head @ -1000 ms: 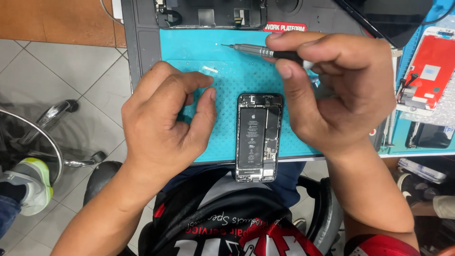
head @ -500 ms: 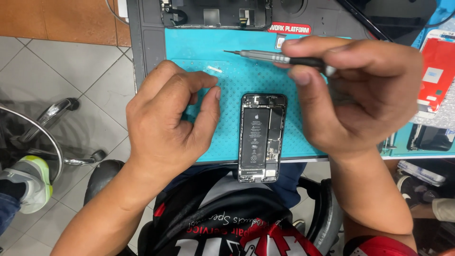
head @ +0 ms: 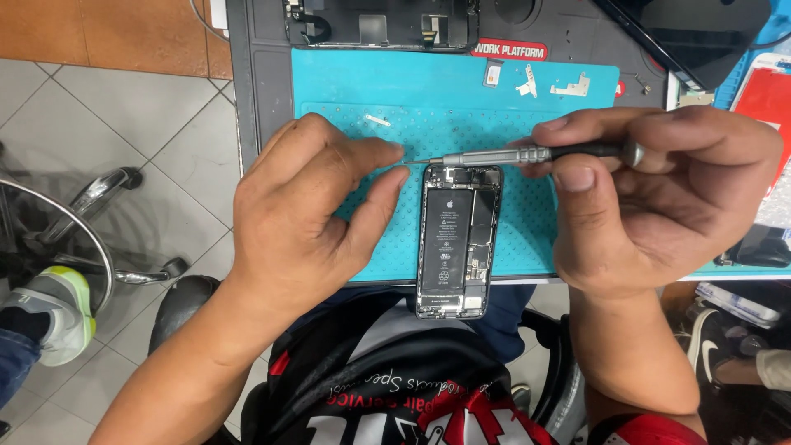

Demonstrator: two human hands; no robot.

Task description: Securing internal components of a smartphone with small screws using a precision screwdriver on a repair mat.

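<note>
An opened phone [head: 457, 243] lies on a teal work mat [head: 428, 91], its battery and inner parts showing and its lower end hanging over the mat's near edge. My right hand [head: 659, 198] grips a slim grey and black screwdriver [head: 527, 154] held level, tip pointing left just above the phone's top edge. My left hand [head: 309, 210] rests on the mat left of the phone. Its thumb and forefinger close around the screwdriver tip. Anything pinched there is too small to see.
Small metal brackets [head: 568, 85] and a white sliver [head: 377, 120] lie on the mat's far part. A detached screen assembly [head: 379, 23] sits beyond the mat, a dark panel [head: 692, 37] at far right. A chair base [head: 99, 214] and someone's shoe [head: 53, 309] are on the tiled floor.
My right hand has brought the screwdriver down from the mat's far part to the phone's top edge. My left thumb and forefinger now meet its tip.
</note>
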